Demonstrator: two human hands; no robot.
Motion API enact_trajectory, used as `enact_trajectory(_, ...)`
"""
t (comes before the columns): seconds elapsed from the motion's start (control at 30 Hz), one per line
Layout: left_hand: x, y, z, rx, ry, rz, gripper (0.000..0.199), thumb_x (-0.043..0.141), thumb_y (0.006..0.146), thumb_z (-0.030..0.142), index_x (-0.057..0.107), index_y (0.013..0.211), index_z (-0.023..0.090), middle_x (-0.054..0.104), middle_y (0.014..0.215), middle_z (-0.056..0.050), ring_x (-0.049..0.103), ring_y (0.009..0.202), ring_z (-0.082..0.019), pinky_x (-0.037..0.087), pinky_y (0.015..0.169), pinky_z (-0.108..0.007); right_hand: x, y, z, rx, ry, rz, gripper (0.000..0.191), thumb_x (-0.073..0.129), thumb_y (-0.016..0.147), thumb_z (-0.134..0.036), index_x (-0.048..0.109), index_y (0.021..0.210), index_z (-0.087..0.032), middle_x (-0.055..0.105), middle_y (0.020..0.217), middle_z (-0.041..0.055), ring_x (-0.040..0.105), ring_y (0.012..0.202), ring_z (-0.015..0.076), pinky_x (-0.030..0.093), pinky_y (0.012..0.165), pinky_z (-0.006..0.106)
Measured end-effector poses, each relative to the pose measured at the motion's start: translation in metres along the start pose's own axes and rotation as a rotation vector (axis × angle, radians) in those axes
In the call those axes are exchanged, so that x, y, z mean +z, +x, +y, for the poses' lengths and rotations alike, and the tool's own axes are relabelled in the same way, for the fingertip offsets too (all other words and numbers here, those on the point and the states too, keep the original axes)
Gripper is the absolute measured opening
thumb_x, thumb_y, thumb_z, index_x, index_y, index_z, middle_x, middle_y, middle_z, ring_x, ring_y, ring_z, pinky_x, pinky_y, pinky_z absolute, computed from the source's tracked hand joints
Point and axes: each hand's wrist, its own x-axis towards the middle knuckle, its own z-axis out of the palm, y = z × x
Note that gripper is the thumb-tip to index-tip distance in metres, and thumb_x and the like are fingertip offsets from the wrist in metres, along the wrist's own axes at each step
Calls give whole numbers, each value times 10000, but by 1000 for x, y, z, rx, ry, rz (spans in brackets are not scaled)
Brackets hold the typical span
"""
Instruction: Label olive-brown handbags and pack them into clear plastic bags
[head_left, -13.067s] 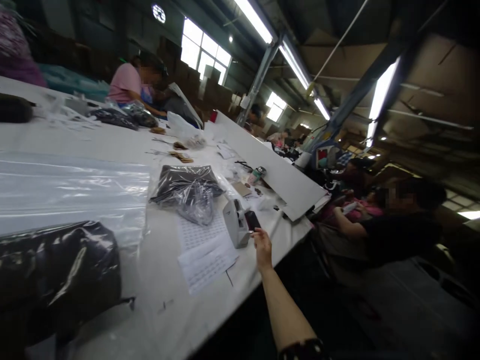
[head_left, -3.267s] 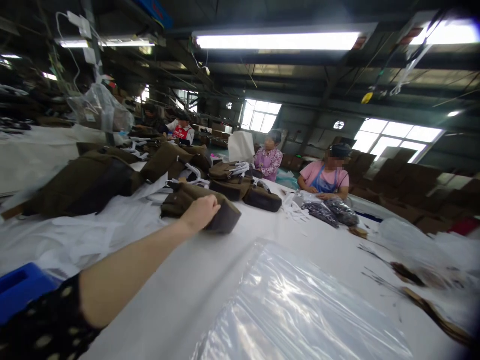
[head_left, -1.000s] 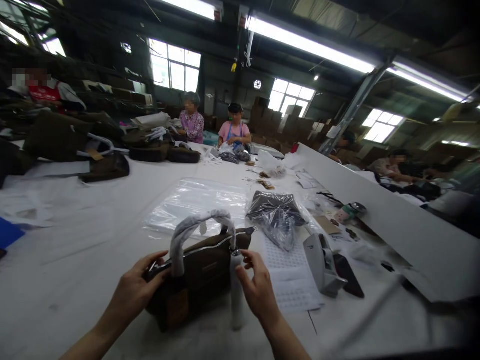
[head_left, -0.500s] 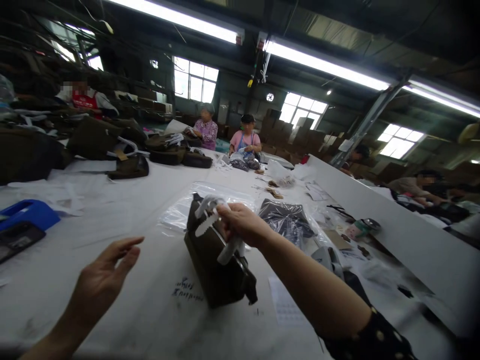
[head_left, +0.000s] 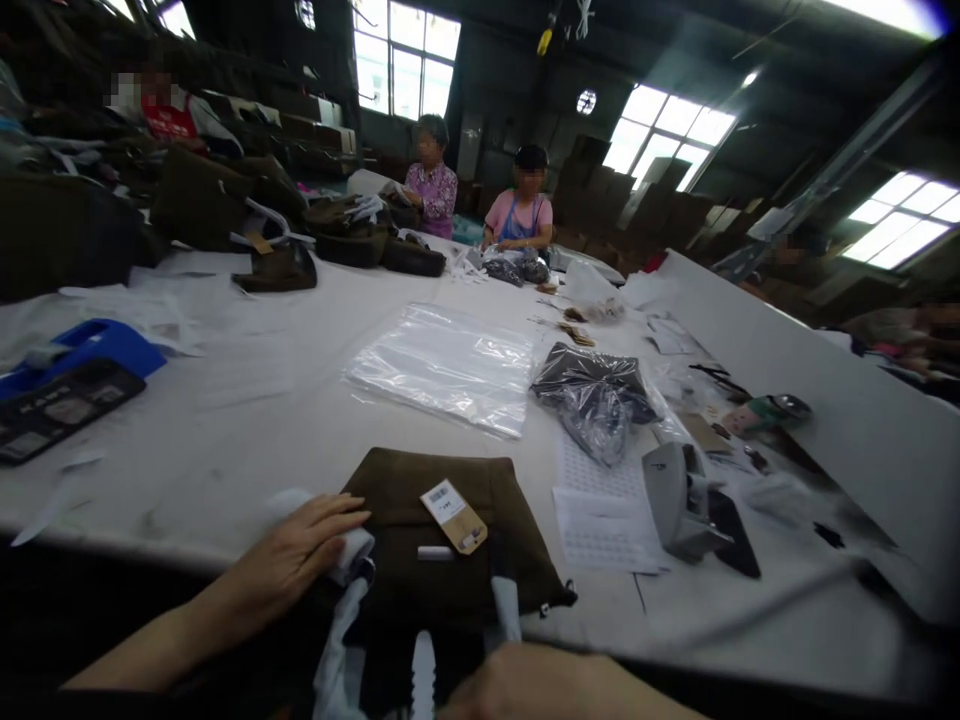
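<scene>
A dark olive bag (head_left: 450,490) lies flat at the table's near edge, with a paper tag (head_left: 454,516) and a small white label on its face. White-wrapped handles (head_left: 341,640) hang from it toward me. My left hand (head_left: 300,545) rests on the wrapping at the bag's left side, fingers extended and close together. Low in the picture, my right hand (head_left: 517,685) is by the handles near a notched white strip (head_left: 423,672); its fingers are mostly hidden. Clear plastic bags (head_left: 450,365) lie flat beyond the bag.
A plastic-wrapped dark bag (head_left: 596,385) and a grey device (head_left: 682,505) sit to the right, with printed sheets (head_left: 600,520). A blue holder (head_left: 97,350) is at left. Bags (head_left: 345,235) are piled behind; two people work across the table.
The olive bag has come nearer and now lies flat with its tag showing. My left hand has moved onto its left side, and my right hand has moved down toward me. The view has tilted down.
</scene>
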Motion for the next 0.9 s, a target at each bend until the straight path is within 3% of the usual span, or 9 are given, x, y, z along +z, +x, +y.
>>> enact_trajectory(0.07,-8,-5,-4,57,-28,-79,465,561,811,386,512,1271,342,465,1370,-24,389,1284,-260,326,1057,-434,-20,-4,-1,157,43,274,233,532,861,-263,605,1082,-260,680,972,-5,640,861,135,488,739,204)
enact_trajectory(0.17,-24,-5,-15,94,-36,-135,579,672,725,386,498,1277,364,428,1398,-23,322,1321,-285,327,1055,-456,-41,7,14,448,-90,657,426,594,808,-297,504,1221,-243,604,1105,53,567,1020,206,464,883,334)
enact_trajectory(0.3,-30,-1,-20,228,150,-9,319,618,779,336,637,1086,421,581,1246,13,408,1262,-278,299,1065,-492,-36,35,51,512,-336,578,745,718,680,-396,411,1328,-193,586,1062,108,532,974,288,460,860,442)
enact_trajectory(0.43,-25,6,2,376,258,227,344,445,868,234,659,1039,442,628,1152,10,494,1133,-248,294,1041,-469,-24,41,69,501,-392,581,517,690,720,-328,539,1210,-261,589,911,56,530,863,243,463,797,385)
enact_trajectory(0.53,-24,15,22,240,103,128,307,439,870,266,692,1005,374,629,1114,-23,536,1056,-228,392,962,-366,-21,27,77,608,-364,745,261,633,785,-327,650,1038,-268,585,806,45,522,819,231,443,774,376)
enact_trajectory(0.63,-21,24,24,3,-92,17,302,487,825,466,723,852,280,623,1083,-53,568,1008,-238,448,905,-329,-16,8,91,728,-268,842,190,563,836,-322,681,979,-284,592,837,54,530,857,237,428,811,408)
enact_trajectory(0.73,-6,30,15,-303,-125,168,447,588,657,631,656,706,193,603,1076,-111,529,1074,-329,410,960,-450,-6,-8,108,769,-101,890,257,598,796,-330,661,1044,-308,565,1083,62,519,1033,253,399,918,453)
enact_trajectory(0.8,7,33,12,-501,-218,270,601,670,536,644,632,890,160,577,1122,-157,518,1094,-372,428,930,-498,2,-17,120,762,95,952,448,638,754,-372,574,1189,-284,540,1194,69,507,1114,253,398,951,455)
enact_trajectory(0.9,15,42,15,-671,-640,223,789,646,622,592,456,1254,159,620,1081,-153,629,927,-324,534,756,-431,5,-22,136,748,393,1014,648,672,715,-434,469,1293,-223,610,1137,82,561,1077,254,430,930,460)
